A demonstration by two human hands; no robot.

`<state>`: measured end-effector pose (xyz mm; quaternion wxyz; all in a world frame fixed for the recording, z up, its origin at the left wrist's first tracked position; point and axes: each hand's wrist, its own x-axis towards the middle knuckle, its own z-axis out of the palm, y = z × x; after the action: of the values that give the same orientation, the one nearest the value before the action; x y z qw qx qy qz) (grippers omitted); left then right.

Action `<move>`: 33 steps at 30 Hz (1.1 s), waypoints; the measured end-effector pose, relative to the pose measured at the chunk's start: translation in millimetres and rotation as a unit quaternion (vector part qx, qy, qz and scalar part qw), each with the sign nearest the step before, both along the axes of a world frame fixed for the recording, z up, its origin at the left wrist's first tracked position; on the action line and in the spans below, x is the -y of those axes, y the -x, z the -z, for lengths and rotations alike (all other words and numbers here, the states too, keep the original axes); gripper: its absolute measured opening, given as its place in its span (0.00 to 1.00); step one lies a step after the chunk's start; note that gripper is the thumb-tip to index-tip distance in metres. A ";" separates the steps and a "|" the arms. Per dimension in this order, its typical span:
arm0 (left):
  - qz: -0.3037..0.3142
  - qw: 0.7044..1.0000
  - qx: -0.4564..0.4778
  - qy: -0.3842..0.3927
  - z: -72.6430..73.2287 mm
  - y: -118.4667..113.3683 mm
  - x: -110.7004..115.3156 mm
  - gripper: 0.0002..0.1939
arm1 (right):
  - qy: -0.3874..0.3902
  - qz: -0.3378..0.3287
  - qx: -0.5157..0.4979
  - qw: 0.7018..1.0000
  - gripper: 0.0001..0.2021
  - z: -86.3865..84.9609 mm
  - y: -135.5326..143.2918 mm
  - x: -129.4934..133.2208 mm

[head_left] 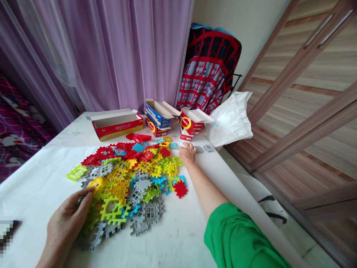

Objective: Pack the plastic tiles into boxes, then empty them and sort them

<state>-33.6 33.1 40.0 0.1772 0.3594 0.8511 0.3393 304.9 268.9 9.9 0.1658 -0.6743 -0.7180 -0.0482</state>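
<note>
A wide heap of flat notched plastic pieces in red, yellow, green, blue and grey lies on the white table (178,227). At the heap's left edge, my left hand (69,212) has its thumb and fingertips pinched at a yellow piece (96,183). My right hand (187,152) reaches to the far right side of the heap, beside a light blue piece (173,146); what is under its fingers is hidden. Two grey pieces, one of them at the right (208,148), lie just right of that hand. A red piece (180,189) sits at the heap's near right edge.
Behind the heap stand an open long red box (118,128), a blue box (157,114) on a red one, and another open red box (191,122). A white bag (231,121) hangs at the far right edge. A dark object (9,232) lies at the left.
</note>
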 end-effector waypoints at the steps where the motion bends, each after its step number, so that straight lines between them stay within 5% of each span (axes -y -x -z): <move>1: 0.000 1.000 -0.003 -0.004 0.1 0.0 0.0 0.21 | 0.002 -0.006 -0.009 1.000 0.18 0.1 1.8 0.1; 7: 0.002 1.000 0.001 0.016 -1.3 -1.5 -0.2 0.24 | -0.064 0.057 -0.108 0.990 0.22 8.2 -22.6 30.5; 12: 0.008 0.999 0.000 0.031 -1.3 -3.5 0.0 0.27 | -0.047 0.165 -0.123 0.977 0.20 16.3 -56.3 59.0; 18: 0.020 0.999 -0.009 0.026 1.3 0.0 1.3 0.28 | -0.015 0.106 -0.054 0.993 0.19 14.9 -50.6 55.4; 33: 0.000 0.998 0.012 0.057 3.8 4.3 -1.3 0.31 | 0.039 0.075 0.002 0.996 0.19 11.9 -46.3 37.7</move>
<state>-37.9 34.4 36.3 0.2075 0.3447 0.8669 0.2944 351.2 231.2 -2.0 0.1340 -0.7319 -0.6672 -0.0331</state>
